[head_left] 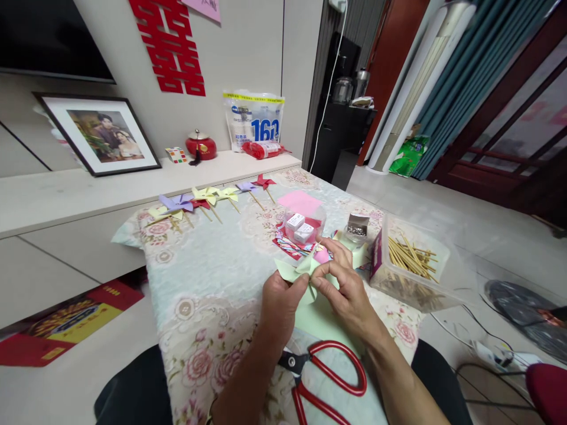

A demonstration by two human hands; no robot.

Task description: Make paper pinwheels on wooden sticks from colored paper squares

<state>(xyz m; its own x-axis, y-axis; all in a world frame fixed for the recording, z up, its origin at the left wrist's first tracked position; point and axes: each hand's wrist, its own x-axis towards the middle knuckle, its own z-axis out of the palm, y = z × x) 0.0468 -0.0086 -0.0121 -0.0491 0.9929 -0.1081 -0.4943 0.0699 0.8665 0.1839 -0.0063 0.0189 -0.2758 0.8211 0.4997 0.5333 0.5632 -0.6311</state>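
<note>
A pale green paper pinwheel [290, 271] is held up between both hands above the cloth-covered table. My left hand [283, 298] grips it from the left, with the thumb pressed near its centre. From the right, my right hand [341, 283] pinches at the same centre; whatever small part sits between the fingertips is hidden. Beneath the hands lies a flat sheet of light green paper [316, 321]. Red-handled scissors [330, 375] rest on the table close to my forearms, blades partly covered by the left arm.
Finished pinwheels on sticks [206, 198] lie in a row along the far left edge. Beyond my hands stand a clear tub with small boxes [305, 221] and pink paper [300, 200]. To the right are a small jar [357, 229] and a plastic box of wooden sticks [411, 280].
</note>
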